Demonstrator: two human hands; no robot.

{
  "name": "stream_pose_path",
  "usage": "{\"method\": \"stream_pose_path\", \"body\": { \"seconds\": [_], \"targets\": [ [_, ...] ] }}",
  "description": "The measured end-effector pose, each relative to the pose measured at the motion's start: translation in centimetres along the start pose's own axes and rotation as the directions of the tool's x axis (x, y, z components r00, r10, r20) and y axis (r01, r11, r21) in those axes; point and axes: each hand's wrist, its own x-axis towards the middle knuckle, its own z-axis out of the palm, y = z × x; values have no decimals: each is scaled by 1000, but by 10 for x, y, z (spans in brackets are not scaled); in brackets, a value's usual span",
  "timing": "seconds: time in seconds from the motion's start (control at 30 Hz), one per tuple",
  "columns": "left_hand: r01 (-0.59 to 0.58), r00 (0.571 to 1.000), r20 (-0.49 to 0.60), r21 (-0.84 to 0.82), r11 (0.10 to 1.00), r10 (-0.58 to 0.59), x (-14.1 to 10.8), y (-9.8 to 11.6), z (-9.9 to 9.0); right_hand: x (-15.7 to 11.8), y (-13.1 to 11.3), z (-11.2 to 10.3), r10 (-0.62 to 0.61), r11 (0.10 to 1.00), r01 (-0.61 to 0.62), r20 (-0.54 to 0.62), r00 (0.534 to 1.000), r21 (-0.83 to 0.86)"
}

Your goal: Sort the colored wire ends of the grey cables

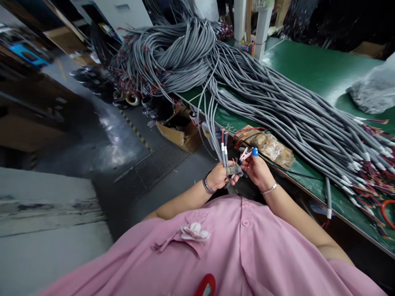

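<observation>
My left hand [218, 176], with a dark bracelet at its wrist, is closed around several grey cables [212, 123] that run down off the table edge. Above the fist stand the cables' ends, with white bands [224, 148] and thin coloured wires [224, 135]. A grey wrapped piece [234, 170] lies across this hand, at the thumb. Close beside it, my right hand [259, 169] has its fingers pinched at a small pale pink forked piece [246, 154], like a clip. A blue cover [255, 151] sits on the right thumb. The fingertips are partly hidden.
A large pile of grey cables [277, 98] covers much of the green table [302, 61]. Near my hands lies a worn, taped block [271, 146] at the table edge. An open cardboard box [179, 133] stands below, left. A plastic bag [375, 88] lies at right.
</observation>
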Motion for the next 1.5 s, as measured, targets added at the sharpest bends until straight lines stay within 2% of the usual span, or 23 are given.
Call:
{"method": "stream_pose_path", "body": {
  "seconds": [0.07,0.17,0.33,0.43,0.53,0.67,0.77,1.07,1.27,1.5],
  "targets": [
    [10,1000,-11,-7,1000,-11,2,0,0,3,0,2,34,996,-33,-9,999,86],
    [11,1000,-22,-7,1000,-11,4,-1,-1,6,2,4,27,988,-21,-34,999,153],
    [26,999,-41,-6,1000,-27,5,-4,-2,10,6,7,-31,985,45,-85,996,167],
    [26,998,-54,-13,1000,-27,4,-4,-1,10,6,6,-14,985,31,-100,995,168],
    [26,998,-50,-17,1000,-27,3,-3,-1,7,5,5,30,984,-20,-54,998,176],
    [14,999,-31,0,1000,-14,-2,-2,-1,0,2,2,89,981,-100,71,993,165],
    [-11,999,-39,21,1000,12,-8,-3,-1,-4,-1,1,113,980,-128,103,988,151],
    [-127,976,-177,1,992,125,-14,-8,8,-7,-4,4,47,994,-51,49,998,92],
    [-116,969,-222,-5,993,112,-9,-9,12,-2,-1,6,38,995,-35,-32,999,98],
    [-94,967,-236,25,995,97,-6,-8,12,-2,-1,5,28,993,-24,-33,999,112]
  ]
}}
